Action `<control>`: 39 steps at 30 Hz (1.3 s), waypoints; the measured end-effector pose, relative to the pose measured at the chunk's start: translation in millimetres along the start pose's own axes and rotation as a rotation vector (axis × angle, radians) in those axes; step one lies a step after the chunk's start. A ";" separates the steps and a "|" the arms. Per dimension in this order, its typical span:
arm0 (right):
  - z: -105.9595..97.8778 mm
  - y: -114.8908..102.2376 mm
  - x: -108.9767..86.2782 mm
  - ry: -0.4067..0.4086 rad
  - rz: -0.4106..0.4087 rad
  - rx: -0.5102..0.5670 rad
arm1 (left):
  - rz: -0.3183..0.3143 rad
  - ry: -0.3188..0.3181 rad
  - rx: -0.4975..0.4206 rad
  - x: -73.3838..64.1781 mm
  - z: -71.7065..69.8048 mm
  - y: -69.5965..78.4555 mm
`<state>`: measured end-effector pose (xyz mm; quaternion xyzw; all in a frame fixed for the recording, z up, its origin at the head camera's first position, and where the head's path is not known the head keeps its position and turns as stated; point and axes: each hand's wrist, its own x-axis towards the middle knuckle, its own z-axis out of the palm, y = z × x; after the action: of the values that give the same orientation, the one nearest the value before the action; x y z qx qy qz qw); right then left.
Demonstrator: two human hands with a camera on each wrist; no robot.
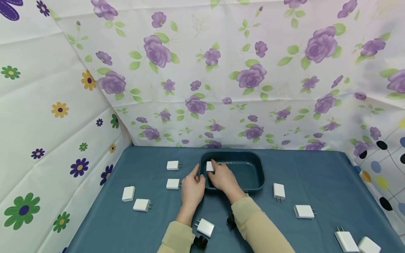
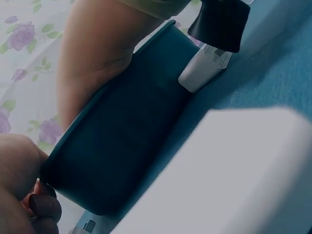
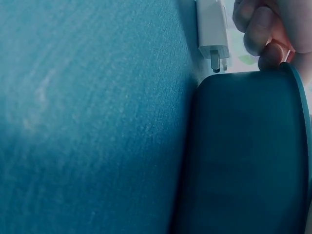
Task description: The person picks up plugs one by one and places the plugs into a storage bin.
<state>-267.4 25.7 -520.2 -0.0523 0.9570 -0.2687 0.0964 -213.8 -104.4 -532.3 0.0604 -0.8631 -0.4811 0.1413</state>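
Observation:
A dark teal rectangular tray [image 1: 250, 189] stands on the table toward the back. My right hand [image 1: 224, 177] reaches inside it and pinches a white plug charger [image 1: 210, 166] at the tray's left end. My left hand [image 1: 192, 189] is at the left rim, its index finger stretched along the edge and its thumb over the rim. In the left wrist view, the other fingers [image 2: 45, 207] of this hand curl just outside the tray wall. Close left of that hand lies another white charger [image 1: 173, 183], prongs toward it.
More white chargers lie around: one at the back left [image 1: 173, 165], two farther left, one near my left sleeve [image 1: 205, 227], and several on the right, such as the one beside the tray [image 1: 279, 191]. A blue cloth [image 1: 104, 225] covers the table; flowered sheets hang behind and beside it.

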 end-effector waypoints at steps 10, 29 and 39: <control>-2.4 -2.5 1.5 -0.037 -0.028 -0.005 | 0.011 -0.006 -0.042 2.0 0.2 -5.4; -9.4 7.1 3.0 -0.027 -0.020 0.088 | 0.023 -0.045 -0.066 -0.5 3.2 -1.0; -14.7 9.0 -1.1 0.004 0.001 0.131 | 0.030 -0.034 -0.053 -0.5 3.5 -0.5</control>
<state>-269.8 40.9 -512.5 -0.0451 0.9376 -0.3308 0.0976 -214.4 -101.7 -534.5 0.0357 -0.8531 -0.5026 0.1355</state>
